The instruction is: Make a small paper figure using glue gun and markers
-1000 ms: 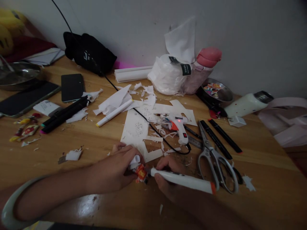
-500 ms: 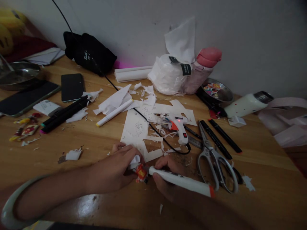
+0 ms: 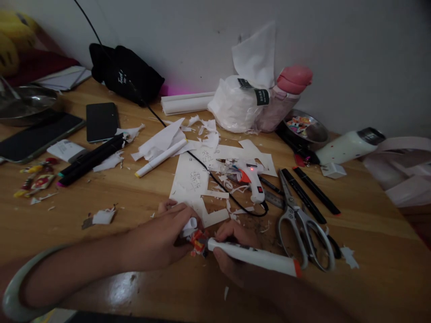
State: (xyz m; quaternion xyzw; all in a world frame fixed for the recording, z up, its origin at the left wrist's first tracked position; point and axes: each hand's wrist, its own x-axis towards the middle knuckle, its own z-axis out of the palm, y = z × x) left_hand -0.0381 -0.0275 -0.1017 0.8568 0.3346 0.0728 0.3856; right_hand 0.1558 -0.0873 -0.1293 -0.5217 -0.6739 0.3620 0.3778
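Observation:
My left hand is closed around a small red and orange paper piece. A short white rolled-paper tube sticks up beside its fingers. Pinched between the thumb and fingers of my right hand is a white marker with an orange end. Its tip points left and meets or nearly meets the red piece; I cannot tell which. Beyond my hands lie cut white paper with pencil marks and a white glue gun with a red light on.
Large scissors lie open to the right, near black markers. Left are a yellow-ended white marker, dark markers and phones. Along the wall stand a wrapped white roll and a pink bottle. A black cable crosses the table.
The marker's tip has shifted slightly left and down, toward the red piece. Both hands keep their grips and the table things stay put.

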